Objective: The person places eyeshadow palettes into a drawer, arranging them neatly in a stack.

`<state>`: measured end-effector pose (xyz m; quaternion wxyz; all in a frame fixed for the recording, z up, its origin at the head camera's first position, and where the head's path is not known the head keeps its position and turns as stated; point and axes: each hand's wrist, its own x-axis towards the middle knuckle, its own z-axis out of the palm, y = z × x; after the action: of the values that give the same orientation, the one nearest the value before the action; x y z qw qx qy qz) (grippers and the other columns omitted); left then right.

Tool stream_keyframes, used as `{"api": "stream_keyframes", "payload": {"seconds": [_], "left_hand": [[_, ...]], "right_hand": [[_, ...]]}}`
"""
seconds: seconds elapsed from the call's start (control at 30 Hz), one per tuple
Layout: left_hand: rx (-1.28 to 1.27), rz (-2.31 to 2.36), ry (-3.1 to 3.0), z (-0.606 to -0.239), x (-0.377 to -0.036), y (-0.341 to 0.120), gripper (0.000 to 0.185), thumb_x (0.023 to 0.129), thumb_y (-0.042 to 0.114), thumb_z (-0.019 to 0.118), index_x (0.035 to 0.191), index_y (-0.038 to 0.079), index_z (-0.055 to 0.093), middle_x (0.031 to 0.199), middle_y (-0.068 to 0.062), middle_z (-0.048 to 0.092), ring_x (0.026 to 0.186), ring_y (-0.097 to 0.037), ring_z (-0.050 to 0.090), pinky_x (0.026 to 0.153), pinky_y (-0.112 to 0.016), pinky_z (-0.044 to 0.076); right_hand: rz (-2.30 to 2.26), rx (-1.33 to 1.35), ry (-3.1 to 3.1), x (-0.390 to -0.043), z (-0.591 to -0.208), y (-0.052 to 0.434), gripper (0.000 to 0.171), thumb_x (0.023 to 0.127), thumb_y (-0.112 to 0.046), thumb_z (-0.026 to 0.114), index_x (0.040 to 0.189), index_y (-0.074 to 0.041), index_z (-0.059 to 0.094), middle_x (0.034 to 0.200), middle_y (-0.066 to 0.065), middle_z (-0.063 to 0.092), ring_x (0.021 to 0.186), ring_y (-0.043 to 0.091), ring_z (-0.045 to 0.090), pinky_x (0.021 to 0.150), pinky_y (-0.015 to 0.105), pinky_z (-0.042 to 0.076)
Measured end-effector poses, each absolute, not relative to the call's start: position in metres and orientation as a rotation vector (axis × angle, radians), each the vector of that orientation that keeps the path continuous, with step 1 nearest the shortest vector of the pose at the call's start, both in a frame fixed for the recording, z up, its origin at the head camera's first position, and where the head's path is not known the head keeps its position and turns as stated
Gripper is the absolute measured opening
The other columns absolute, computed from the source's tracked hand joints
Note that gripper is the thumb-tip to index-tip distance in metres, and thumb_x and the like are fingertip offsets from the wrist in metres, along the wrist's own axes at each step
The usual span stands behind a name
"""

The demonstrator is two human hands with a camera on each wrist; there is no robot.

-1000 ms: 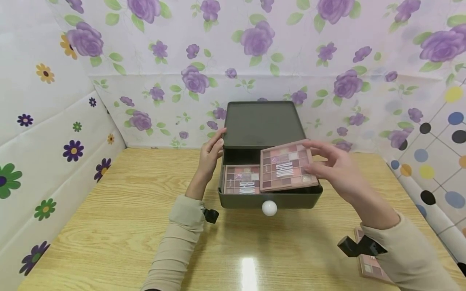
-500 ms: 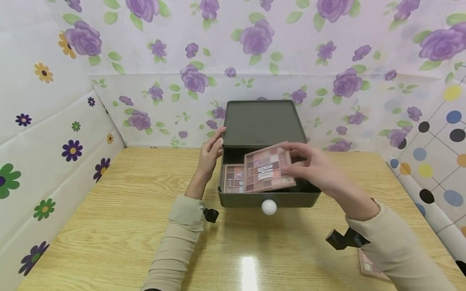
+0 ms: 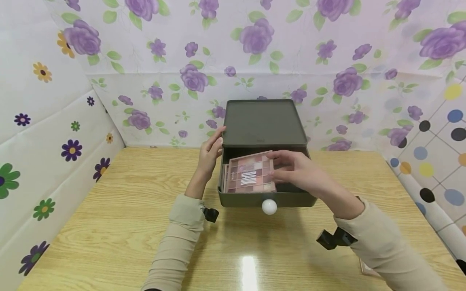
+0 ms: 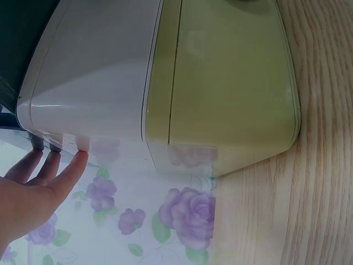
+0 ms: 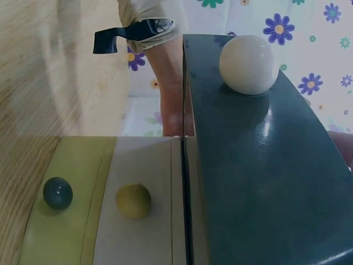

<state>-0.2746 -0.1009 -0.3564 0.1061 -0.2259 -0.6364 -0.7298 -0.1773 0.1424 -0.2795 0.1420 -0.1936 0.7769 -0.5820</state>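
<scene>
The flat pink eyeshadow palette with rows of small colour pans and white lettering on its lid lies in the left part of the pulled-out dark green plastic drawer, on top of a second palette whose edge just shows at its left side. To finish this placing well, I judge the palette should be lowered level, its edges squared with the one beneath and kept below the drawer's rim, before the fingers slide away sideways rather than lifting it again.

The right hand has its grip on the palette's right edge, fingers curled over it inside the drawer. The left hand rests straight-fingered against the left side of the drawer cabinet, its grip released, fingertips touching a corner.

A round white knob sits on the drawer front. Lower drawers, pale grey and yellow-green, show in the wrist views. All stands on the light wood-grain table, with floral-papered walls behind.
</scene>
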Motion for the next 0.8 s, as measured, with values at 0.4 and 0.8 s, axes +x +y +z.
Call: {"api": "stream_keyframes", "payload": {"seconds": [0.4,0.8], "left_hand": [[-0.667,-2.133,-1.875,-0.355,-0.275,-0.1,0.051,0.09,0.024,0.044,0.134,-0.001,0.042,0.14,-0.01,0.039,0.084,-0.007,0.059,0.086,-0.039,0.045],[-0.66,-2.155,-1.873,-0.354,-0.273,-0.1,0.047,0.093,0.019,0.042,0.135,0.0,0.042,0.14,-0.01,0.039,0.083,-0.008,0.059,0.086,-0.04,0.044]], "right_hand": [[-1.112,-0.762,2.589,-0.175,-0.276,0.139,0.038,0.09,-0.016,0.054,0.123,0.004,0.052,0.122,0.018,0.054,0.112,0.03,0.049,0.089,0.043,0.041],[-1.137,-0.825,2.635,-0.17,-0.274,0.156,0.038,0.089,-0.023,0.058,0.119,0.001,0.058,0.111,0.012,0.063,0.104,0.023,0.057,0.087,0.043,0.043]]}}
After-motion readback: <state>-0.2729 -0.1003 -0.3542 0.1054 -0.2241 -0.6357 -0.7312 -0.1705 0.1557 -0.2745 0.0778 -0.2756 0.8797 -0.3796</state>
